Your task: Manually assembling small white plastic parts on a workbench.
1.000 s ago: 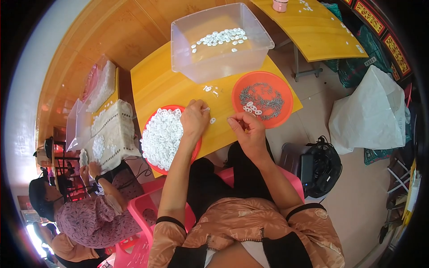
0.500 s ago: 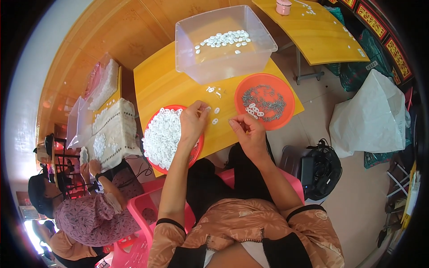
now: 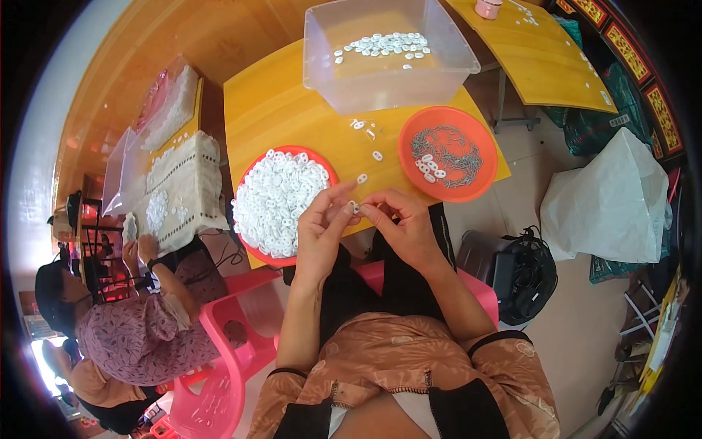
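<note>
right now, your left hand (image 3: 320, 233) is pinching a small white piece (image 3: 356, 208), its thumb and forefinger clamping on it just above the near edge of the yellow counter (image 3: 267, 99). your right hand (image 3: 406, 233) is meeting it there, thumb and forefinger drawing close at the piece's right side; those tips are looking too small to tell whether they are gripping it or something tiny of their own. so the piece is sitting between your two hands, in front of your body.

just beyond your fingers, a loose white piece (image 3: 362, 178) is lying flat on the counter, and another loose piece (image 3: 377, 156) is lying a little farther off, with a few small bits (image 3: 357, 124) scattering beyond that. to your left, a round red basin (image 3: 333, 173) is holding a heaped pile of white pieces (image 3: 278, 197), and your left hand is overlapping its right side in view. to your right, an orange tray (image 3: 485, 143) is carrying thin grey metal parts (image 3: 459, 161) and a small cluster of white pieces (image 3: 430, 168). at the far side, a clear plastic bin (image 3: 387, 86) is standing with more white pieces (image 3: 387, 45) showing inside.
</note>
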`<move>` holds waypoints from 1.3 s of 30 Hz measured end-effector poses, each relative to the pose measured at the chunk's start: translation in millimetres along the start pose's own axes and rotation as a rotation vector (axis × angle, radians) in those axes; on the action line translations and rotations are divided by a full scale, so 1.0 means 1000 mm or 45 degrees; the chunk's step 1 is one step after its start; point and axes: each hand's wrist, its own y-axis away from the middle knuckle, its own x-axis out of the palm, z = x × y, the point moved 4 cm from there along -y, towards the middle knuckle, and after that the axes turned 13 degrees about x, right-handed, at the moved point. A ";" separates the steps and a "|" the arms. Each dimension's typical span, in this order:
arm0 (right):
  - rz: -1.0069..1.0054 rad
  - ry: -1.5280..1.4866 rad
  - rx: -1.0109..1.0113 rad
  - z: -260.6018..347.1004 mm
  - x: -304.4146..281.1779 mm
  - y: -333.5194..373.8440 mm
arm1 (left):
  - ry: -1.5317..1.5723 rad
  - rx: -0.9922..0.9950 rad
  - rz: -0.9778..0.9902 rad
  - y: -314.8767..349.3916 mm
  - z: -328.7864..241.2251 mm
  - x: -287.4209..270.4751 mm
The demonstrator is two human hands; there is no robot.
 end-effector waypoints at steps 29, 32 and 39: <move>0.252 0.006 0.021 0.006 0.034 0.018 | -0.217 0.083 -0.061 0.036 -0.014 -0.032; 0.229 0.053 -0.032 0.010 0.034 0.018 | -0.270 0.108 -0.032 0.037 -0.015 -0.032; 0.149 0.029 -0.117 0.009 0.034 0.021 | -0.147 0.055 -0.215 0.042 -0.011 -0.029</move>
